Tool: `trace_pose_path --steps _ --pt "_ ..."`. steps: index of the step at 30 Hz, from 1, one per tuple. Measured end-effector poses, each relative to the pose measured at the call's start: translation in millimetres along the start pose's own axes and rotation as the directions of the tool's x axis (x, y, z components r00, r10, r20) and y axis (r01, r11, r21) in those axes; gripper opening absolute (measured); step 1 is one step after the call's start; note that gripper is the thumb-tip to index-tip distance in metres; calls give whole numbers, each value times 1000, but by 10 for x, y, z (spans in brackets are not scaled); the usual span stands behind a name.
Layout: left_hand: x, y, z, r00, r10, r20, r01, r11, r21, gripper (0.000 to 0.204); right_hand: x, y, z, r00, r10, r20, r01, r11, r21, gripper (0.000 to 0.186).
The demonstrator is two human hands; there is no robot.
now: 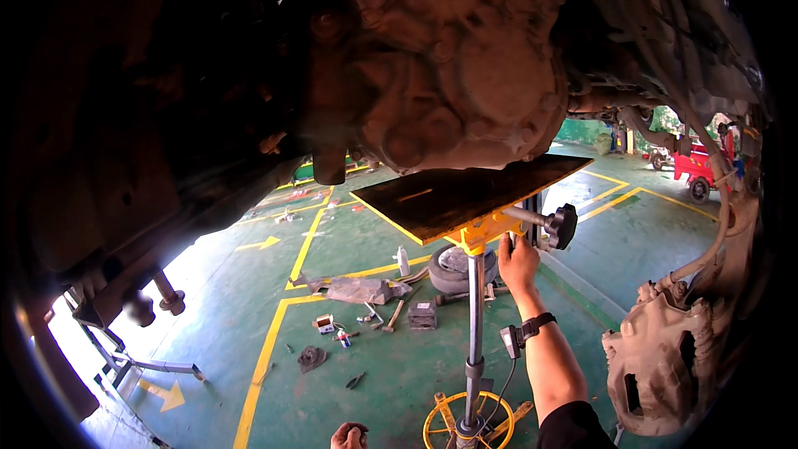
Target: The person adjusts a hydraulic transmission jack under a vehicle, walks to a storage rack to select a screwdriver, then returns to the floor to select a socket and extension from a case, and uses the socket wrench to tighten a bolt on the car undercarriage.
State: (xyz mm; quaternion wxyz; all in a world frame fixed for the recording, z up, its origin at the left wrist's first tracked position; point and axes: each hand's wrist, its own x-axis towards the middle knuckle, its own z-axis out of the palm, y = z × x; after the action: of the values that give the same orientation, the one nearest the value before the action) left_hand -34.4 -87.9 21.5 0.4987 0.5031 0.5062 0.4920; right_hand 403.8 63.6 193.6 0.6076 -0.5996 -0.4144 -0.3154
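Observation:
Overhead hangs a dirty cast metal housing (457, 66) of a vehicle's underside. Just below it is a dark square plate (470, 191) with yellow edging, on a yellow bracket atop a steel stand (475, 299) with a yellow hand wheel (436, 427) low on it. My right hand (517, 262) is closed on a fitting under the plate's right part, below a black star knob (560, 226); exactly what it grips is partly hidden. My left hand (349, 436) is low at the bottom edge, fingers curled; whether anything is in them I cannot make out.
A brake caliper (657, 366) and hoses hang at the right. On the green floor lie a tire (453, 278), a battery (422, 316), a hammer (393, 318) and several small items. A metal frame (166, 367) stands left, a red three-wheeler (698, 168) at the back right.

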Motion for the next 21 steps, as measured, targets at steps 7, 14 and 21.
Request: trace_pose_path --steps 7,14,21 --pt "-3 -127 -89 958 286 8 -271 897 350 5 -3 12 -5 999 -28 44 30 999 -44 25" --pt "88 -332 -182 902 423 82 -410 786 462 5 -8 10 5 1000 -20 14 20 999 -30 25" --pt "108 154 -59 997 -79 -18 78 996 -47 24 -1 -10 -28 999 -36 19 36 999 -33 25"
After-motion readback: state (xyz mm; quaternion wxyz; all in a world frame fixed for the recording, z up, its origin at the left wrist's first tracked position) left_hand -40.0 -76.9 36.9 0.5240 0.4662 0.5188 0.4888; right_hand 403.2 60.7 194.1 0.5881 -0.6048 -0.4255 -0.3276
